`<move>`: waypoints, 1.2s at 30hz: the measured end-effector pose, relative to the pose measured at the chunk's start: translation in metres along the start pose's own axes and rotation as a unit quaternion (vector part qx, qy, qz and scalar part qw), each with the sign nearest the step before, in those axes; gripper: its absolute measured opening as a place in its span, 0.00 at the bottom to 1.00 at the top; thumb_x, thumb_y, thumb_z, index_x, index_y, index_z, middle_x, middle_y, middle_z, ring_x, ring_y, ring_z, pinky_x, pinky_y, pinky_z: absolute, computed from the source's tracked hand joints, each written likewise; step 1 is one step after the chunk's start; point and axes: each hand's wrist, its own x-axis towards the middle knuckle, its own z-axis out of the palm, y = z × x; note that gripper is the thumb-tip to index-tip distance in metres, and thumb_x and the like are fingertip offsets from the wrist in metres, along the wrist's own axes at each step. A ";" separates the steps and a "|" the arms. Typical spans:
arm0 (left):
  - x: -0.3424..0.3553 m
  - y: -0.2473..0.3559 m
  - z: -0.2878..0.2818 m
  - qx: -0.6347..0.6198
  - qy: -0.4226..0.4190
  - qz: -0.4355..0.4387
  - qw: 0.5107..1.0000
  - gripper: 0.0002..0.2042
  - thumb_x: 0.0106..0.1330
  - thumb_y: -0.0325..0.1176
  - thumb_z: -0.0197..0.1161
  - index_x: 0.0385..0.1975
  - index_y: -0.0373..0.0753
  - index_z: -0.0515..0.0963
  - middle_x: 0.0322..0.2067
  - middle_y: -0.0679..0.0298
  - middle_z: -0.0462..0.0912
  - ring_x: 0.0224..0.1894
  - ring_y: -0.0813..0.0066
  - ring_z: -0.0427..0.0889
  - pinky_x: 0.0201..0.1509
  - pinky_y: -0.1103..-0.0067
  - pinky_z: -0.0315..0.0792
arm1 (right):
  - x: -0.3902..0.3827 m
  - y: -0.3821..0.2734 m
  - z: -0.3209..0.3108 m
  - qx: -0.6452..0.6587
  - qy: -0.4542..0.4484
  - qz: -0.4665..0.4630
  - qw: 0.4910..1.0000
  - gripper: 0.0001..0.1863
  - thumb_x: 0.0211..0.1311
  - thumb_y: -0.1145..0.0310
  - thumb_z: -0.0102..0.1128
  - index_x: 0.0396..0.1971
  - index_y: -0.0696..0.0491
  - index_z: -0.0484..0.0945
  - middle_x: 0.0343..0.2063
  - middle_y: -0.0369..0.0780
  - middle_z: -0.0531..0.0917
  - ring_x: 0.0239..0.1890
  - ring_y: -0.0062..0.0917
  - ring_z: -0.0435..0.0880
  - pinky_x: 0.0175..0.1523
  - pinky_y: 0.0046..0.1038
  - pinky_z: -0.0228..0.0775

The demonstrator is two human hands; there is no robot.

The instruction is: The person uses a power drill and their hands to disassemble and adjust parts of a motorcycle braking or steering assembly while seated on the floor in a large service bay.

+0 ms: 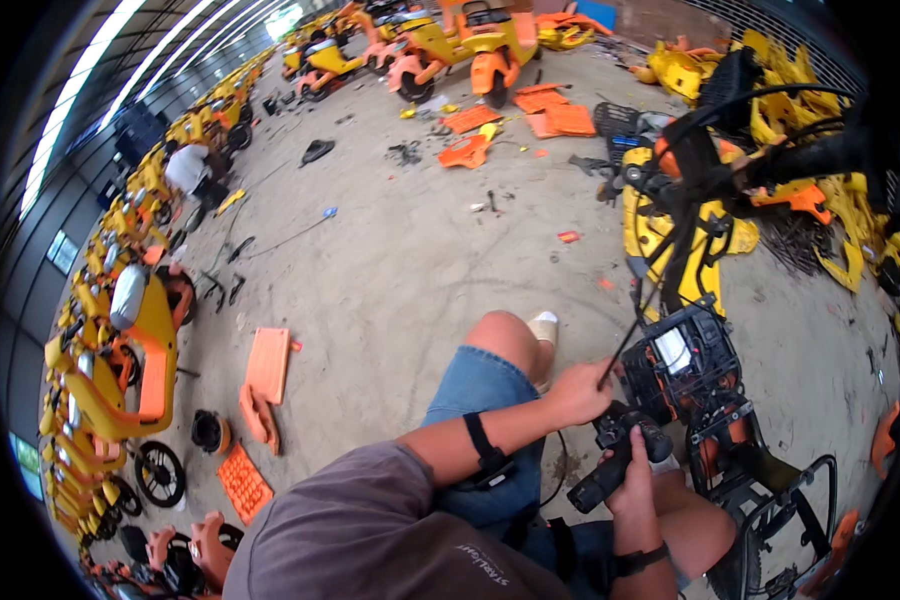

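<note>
1. The right hand (625, 490) is wrapped around a black power tool (598, 486) between the person's knees; its fingers cover part of the grip.
2. The left hand (582, 392) is just above the tool, fingers curled in at the scooter's edge; whether they grip anything cannot be told. A thin black cable (630, 343) runs down to it.
3. The tool is dark and stubby, with a thick cylindrical end pointing toward the lower left.
4. Just right of the hands stands the stripped scooter (685, 362), its black frame bare, with a pale rectangle on the box-shaped part and orange bits inside.
5. Its handlebar (800, 160) reaches across the upper right, cables dangling, and partly blocks the view of yellow panels (657, 220) on the floor.
6. On the left, well apart from the hands, lie an orange panel (268, 362), an orange grid (242, 482) and a black pot (206, 430).
7. Beyond, a long row of yellow scooters (155, 340) lines the left wall, with another person (186, 168) bent beside it.
8. Farther ahead, orange plates (571, 121) lie before more scooters (495, 60).
</note>
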 end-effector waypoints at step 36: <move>-0.006 0.015 0.015 -0.161 -0.216 0.143 0.952 0.23 0.59 0.42 0.72 0.48 0.37 0.74 0.31 0.65 0.76 0.36 0.75 0.76 0.43 0.77 0.73 | -0.018 -0.021 -0.020 0.008 -0.070 -0.080 0.994 0.15 0.60 0.73 0.63 0.46 0.55 0.76 0.37 0.38 0.82 0.35 0.26 0.82 0.39 0.29 0.78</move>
